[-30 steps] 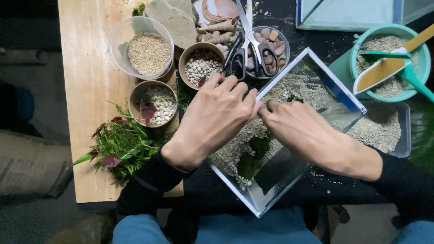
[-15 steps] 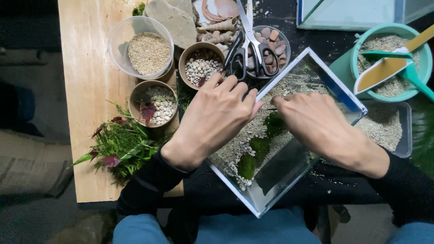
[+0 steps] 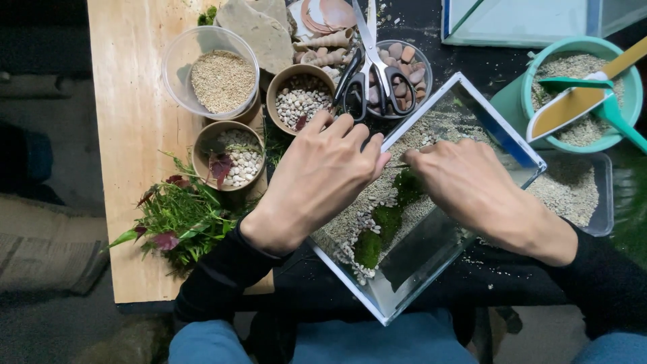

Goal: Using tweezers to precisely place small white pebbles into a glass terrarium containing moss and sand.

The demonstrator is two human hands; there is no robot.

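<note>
Both hands over glass tank (image 3: 431, 269) at desk's near edge: left hand (image 3: 317, 182) curled on its rim, holding nothing visible, right hand (image 3: 472, 185) pinching thin tool above moss (image 3: 387, 219); scissors (image 3: 371, 67), pebble bowls (image 3: 300, 98) crowd behind.

Soft even daylight, sharp, dim edges

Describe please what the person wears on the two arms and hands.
Both arms are covered by long, close-fitting black sleeves that end at the wrists. The left hand and the right hand are bare: no gloves, rings, watch or bracelet show. No markings are visible on the sleeves.
</note>
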